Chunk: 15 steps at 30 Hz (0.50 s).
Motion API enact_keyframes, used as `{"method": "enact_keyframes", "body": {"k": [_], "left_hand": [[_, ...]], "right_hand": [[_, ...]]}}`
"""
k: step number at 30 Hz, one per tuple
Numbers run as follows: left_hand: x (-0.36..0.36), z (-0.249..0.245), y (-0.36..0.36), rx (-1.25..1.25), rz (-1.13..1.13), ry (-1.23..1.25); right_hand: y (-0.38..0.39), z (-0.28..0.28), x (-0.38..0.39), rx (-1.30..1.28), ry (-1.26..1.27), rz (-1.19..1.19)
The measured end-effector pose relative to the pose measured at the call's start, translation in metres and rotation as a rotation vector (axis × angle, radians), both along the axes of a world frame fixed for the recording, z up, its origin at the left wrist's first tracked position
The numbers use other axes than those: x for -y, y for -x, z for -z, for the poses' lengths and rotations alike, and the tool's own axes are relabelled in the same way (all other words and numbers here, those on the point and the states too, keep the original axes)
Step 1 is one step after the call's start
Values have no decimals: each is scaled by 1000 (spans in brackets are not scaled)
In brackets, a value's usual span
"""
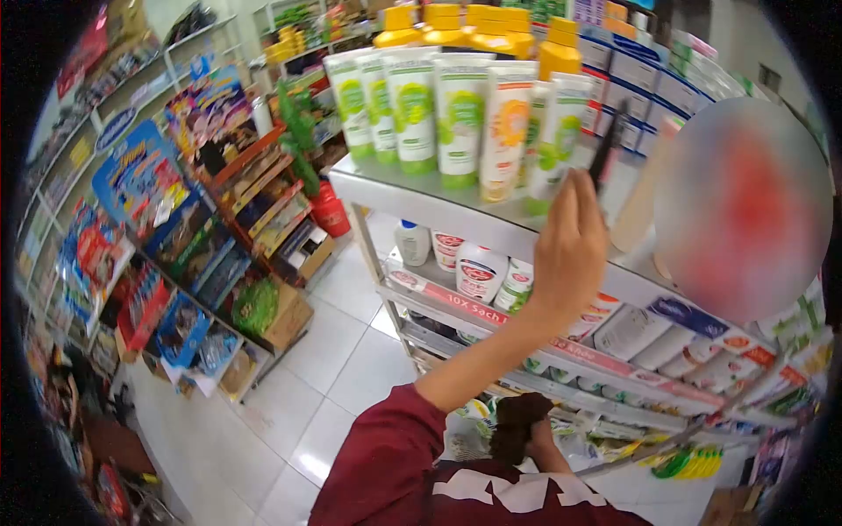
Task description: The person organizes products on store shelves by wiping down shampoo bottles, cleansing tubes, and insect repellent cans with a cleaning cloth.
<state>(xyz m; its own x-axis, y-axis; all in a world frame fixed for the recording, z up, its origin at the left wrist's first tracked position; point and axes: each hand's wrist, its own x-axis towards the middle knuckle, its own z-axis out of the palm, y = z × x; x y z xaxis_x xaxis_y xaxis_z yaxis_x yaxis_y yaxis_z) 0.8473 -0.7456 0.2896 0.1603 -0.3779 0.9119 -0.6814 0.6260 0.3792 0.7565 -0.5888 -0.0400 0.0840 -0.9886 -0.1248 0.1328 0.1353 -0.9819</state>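
Note:
My left hand (572,241) is raised to the top shelf, its fingers pinched together at a slim black object (607,145) that sticks up past the fingertips. Just left of those fingers stands a white-and-green tube (560,131), in line with an orange-and-white tube (508,131) and several more green-capped tubes (412,110). Low in front of my body, my right hand (545,443) is closed round a dark brown cloth (519,425), which hides most of its fingers.
Yellow-capped bottles (441,22) and blue-white boxes (627,92) stand behind the tubes. Lower shelves hold white bottles (479,273) above a pink label strip (491,320). Left across the tiled floor (320,351) are a snack rack (189,272) and a red pot (329,210). A blurred round patch covers the right side.

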Motion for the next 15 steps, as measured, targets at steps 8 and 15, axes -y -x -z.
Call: {"method": "enact_keyframes", "body": {"k": [8, 15], "left_hand": [[-118, -10, -195, -64, 794, -23], [-94, -37, -321, -202, 576, 1294]], "right_hand": [[-93, -3, 36, 544, -754, 8], [-235, 16, 92, 402, -863, -311]]}}
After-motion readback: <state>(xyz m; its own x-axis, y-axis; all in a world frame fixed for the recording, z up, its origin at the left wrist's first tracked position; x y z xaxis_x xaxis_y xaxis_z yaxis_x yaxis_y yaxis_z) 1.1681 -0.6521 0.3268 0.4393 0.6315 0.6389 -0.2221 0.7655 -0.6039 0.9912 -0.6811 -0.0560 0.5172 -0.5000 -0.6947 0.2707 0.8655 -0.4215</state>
